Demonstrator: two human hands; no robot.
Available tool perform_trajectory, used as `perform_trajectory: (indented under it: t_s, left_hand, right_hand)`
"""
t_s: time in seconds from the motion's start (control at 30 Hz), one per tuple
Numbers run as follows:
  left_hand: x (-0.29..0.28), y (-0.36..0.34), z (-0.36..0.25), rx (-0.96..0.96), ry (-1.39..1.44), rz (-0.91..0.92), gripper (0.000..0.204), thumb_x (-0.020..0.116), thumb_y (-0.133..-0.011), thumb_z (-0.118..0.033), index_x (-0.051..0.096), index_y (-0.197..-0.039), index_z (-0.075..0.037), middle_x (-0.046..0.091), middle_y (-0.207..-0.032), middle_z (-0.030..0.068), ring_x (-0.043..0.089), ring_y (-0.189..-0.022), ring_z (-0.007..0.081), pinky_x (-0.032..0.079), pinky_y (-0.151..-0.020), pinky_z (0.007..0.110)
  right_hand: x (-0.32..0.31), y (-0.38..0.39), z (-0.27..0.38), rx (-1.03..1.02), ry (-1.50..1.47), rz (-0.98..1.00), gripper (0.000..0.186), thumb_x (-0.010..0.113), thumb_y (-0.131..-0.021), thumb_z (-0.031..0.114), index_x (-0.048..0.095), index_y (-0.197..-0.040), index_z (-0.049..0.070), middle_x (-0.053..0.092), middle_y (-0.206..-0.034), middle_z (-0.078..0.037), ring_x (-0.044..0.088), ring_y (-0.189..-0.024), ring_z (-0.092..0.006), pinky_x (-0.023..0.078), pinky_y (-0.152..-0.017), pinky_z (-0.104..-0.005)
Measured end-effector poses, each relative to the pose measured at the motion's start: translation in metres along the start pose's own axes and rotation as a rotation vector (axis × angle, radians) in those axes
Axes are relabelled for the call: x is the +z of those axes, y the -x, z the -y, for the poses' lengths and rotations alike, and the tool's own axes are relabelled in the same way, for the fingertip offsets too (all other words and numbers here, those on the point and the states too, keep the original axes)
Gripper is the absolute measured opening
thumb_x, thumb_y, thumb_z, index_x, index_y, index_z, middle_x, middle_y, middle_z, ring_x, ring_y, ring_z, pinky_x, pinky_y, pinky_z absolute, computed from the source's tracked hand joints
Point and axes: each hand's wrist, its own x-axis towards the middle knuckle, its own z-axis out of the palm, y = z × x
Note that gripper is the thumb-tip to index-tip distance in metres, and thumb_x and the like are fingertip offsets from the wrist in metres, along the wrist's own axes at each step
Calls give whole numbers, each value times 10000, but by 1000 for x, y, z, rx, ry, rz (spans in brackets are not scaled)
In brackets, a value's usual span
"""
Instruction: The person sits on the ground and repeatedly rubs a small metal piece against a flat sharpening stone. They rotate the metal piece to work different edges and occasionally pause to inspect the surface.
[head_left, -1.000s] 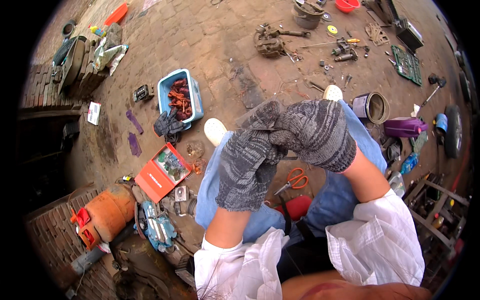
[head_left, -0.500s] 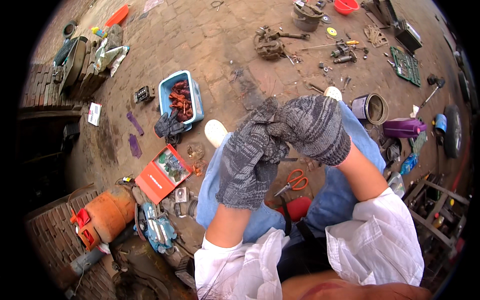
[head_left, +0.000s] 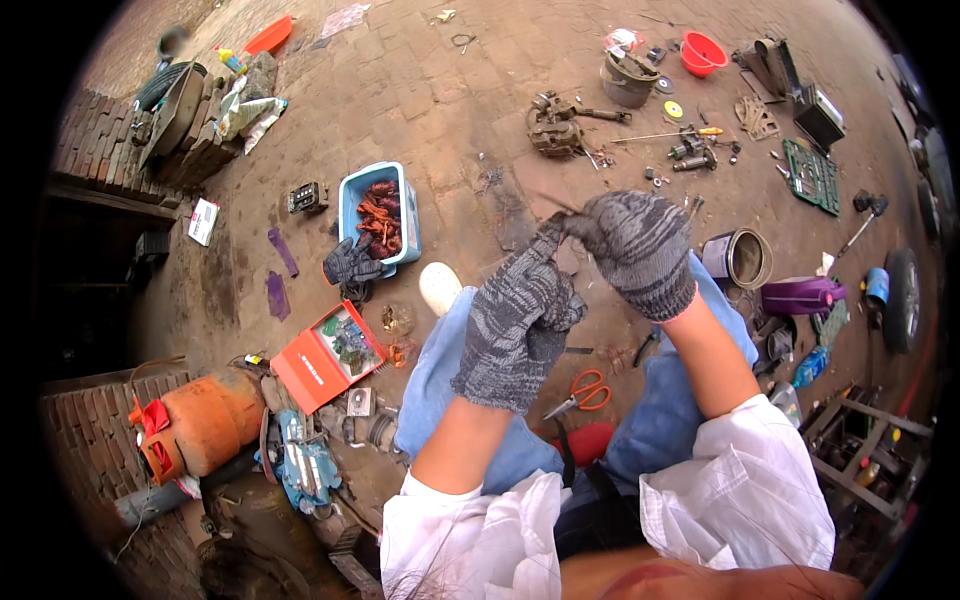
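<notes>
Both my hands wear grey-black knitted gloves and meet above my knees. My left hand (head_left: 520, 335) has its fingers curled, with thumb and fingertips pinched up against the right one. My right hand (head_left: 640, 250) is closed, and a thin dark piece (head_left: 552, 203), blurred, sticks out past its fingertips. Whatever lies between the two hands is too small and hidden to name. Below them on the ground are scissors (head_left: 590, 392) with orange handles. To the left stands a light blue tub (head_left: 347, 200) holding reddish-brown coils (head_left: 385, 218), with a dark glove (head_left: 352, 263) at its near edge.
At left lie an open red box (head_left: 300, 370) of small parts and an orange gas cylinder (head_left: 215, 410). A rusty metal part (head_left: 556, 130), a green socket set (head_left: 810, 178), an open can (head_left: 748, 258) and a purple container (head_left: 800, 296) are ahead and right.
My hands, overlapping before, have come partly apart: the right has turned, with its fingertips pointing left. The thin dark piece now shows more clearly. The view has shifted slightly.
</notes>
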Motion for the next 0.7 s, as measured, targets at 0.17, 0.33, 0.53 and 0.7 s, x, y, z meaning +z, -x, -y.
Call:
perform_trajectory:
  t_s: [0.17, 0.33, 0.53, 0.7]
  left_hand:
    - [1, -3, -2, 10, 64, 105, 442, 479, -775, -44, 380, -1199, 32, 434, -663, -25, 387, -563, 57, 366, -554, 184]
    - [9, 2, -1, 20, 30, 19, 496, 541, -753, -86, 371, -1202, 37, 439, -644, -18, 395, -564, 69, 365, -558, 196]
    - [14, 0, -5, 70, 14, 75, 677, 631, -675, -144, 300, -1241, 26, 344, -570, -44, 339, -529, 74, 288, -510, 213]
    - [11, -1, 1, 162, -282, -25, 691, 620, -653, -93, 290, -1250, 17, 374, -606, -34, 378, -530, 69, 329, -495, 200]
  right_hand:
    - [-11, 3, -13, -98, -147, -173, 74, 560, -702, 166, 563, -713, 93, 533, -616, -85, 527, -594, -265, 406, -512, -349]
    - [-6, -1, 0, -94, -54, 4, 72, 581, -676, 162, 563, -710, 101, 533, -640, -78, 525, -594, -266, 406, -514, -355]
    - [5, 8, -20, 407, -795, -246, 163, 521, -795, 193, 580, -775, 43, 552, -672, -41, 498, -596, -133, 398, -564, -261]
    - [-7, 0, -1, 549, -895, -22, 226, 598, -757, 249, 590, -803, 28, 541, -669, 5, 467, -598, -73, 376, -555, -216]
